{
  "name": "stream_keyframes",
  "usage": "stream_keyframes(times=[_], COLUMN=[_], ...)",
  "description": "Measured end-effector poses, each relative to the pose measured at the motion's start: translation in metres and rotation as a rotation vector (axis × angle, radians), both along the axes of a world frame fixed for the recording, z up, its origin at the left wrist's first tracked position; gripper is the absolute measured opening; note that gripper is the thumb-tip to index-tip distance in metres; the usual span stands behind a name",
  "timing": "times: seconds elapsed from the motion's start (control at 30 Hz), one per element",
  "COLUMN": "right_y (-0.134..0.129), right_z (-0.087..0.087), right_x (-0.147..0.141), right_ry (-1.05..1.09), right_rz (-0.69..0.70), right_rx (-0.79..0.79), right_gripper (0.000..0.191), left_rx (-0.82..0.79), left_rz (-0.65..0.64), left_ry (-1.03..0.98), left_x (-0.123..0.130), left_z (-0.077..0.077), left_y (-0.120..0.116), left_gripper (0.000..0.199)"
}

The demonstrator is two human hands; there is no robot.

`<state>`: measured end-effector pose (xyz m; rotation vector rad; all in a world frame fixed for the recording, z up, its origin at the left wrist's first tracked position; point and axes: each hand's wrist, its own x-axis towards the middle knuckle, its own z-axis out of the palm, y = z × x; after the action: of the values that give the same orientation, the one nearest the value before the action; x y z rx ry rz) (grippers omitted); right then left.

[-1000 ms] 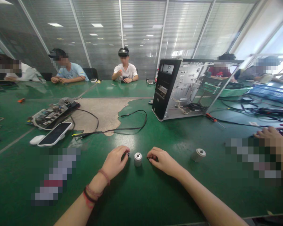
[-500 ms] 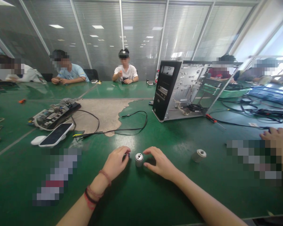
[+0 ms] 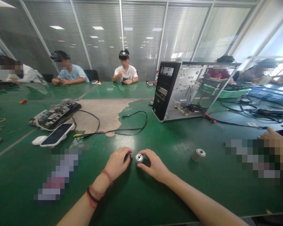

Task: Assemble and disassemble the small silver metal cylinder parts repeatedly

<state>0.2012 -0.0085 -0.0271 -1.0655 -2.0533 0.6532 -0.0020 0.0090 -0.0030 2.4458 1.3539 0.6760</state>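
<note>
A small metal cylinder (image 3: 139,159) with a holed, shiny top stands upright on the green table (image 3: 122,201). The thumb and fingers of my right hand (image 3: 153,163) are around its right side. Just left of the cylinder, my left hand (image 3: 119,161) pinches a small dark piece (image 3: 130,155), mostly hidden by the fingertips. A second metal cylinder (image 3: 199,155) stands apart, to the right of my right hand.
An opened computer case (image 3: 166,91) stands behind the hands. At the left lie a phone (image 3: 57,135) and a dismantled device (image 3: 54,116). A cable (image 3: 132,129) loops in the middle. Another person's hand (image 3: 277,141) is at the right edge. Several people sit around the table.
My right hand has moved left and closed in on the cylinder. My left hand has shifted slightly right with the small dark piece.
</note>
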Motion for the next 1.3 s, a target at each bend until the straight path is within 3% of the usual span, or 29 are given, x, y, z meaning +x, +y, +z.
stream_keyframes(times=[0.5,0.7,0.93,1.1,1.3], right_y=[-0.008,0.012,0.042,0.046,0.043], right_z=[0.010,0.021,0.035,0.025,0.016], right_x=[0.007,0.037,0.120,0.168,0.183], right_ry=[-0.055,-0.043,-0.244,-0.424,-0.552], right_rz=[0.007,-0.236,-0.580,-0.808,-0.903], right_rx=[0.120,0.213,0.277,0.128,-0.115], right_gripper=[0.028,0.025,0.028,0.033,0.036], left_rx=[-0.018,-0.009,-0.002,0.007,0.007], left_rz=[0.011,0.000,-0.009,-0.011,-0.014], left_ry=[-0.013,0.009,0.011,0.005,0.016], left_x=[-0.001,0.000,0.000,0.001,0.002], left_z=[-0.003,0.000,-0.001,0.001,0.002], left_y=[0.001,-0.001,-0.001,-0.002,-0.002], left_gripper=[0.020,0.018,0.019,0.019,0.018])
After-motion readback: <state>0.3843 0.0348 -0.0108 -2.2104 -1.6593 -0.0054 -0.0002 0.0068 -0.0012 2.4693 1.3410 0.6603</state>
